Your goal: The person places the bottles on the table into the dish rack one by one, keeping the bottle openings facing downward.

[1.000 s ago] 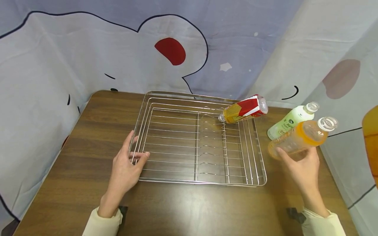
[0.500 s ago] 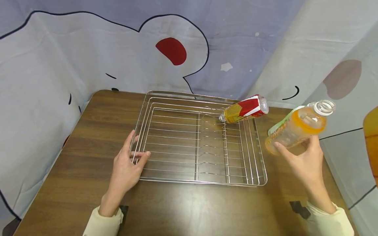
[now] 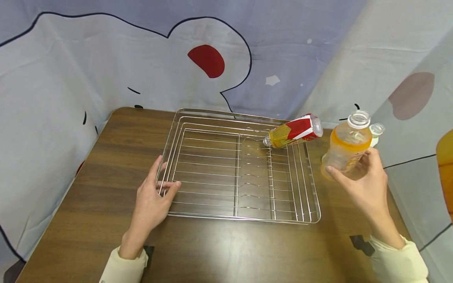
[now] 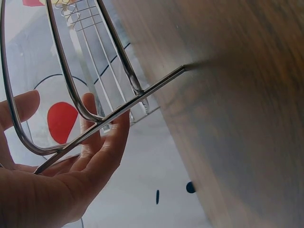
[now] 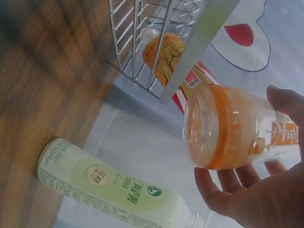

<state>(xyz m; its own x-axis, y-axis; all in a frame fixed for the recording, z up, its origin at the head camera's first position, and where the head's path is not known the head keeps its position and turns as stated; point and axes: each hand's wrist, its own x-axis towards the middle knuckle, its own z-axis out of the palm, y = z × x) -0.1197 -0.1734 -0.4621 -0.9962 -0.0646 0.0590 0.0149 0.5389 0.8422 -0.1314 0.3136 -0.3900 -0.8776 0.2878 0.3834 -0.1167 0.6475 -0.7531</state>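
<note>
My left hand [image 3: 150, 200] grips the left side of a metal wire dish rack [image 3: 236, 219], thumb inside the rim and fingers outside. Wires of the rack [image 4: 59, 52] pass between thumb and fingers in the left wrist view. On the right, my right hand [image 3: 369, 192] holds a clear plastic bottle [image 3: 348, 145] with orange bands, its uncapped mouth up, clear of the table. Its base faces the camera in the right wrist view. Behind it a pale green drink bottle [image 5: 109, 183] stands on the table, mostly hidden in the head view.
A red and yellow bottle [image 3: 295, 131] lies neck down, tilted, in the rack's back right corner. A patterned curtain [image 3: 148, 70] hangs behind and beside the wooden table [image 3: 226, 251]. Something orange [image 3: 446, 169] cuts into the right edge.
The orange-banded bottle has risen and turned more upright, moving left in front of the green bottle. My left hand and the rack have stayed in place.
</note>
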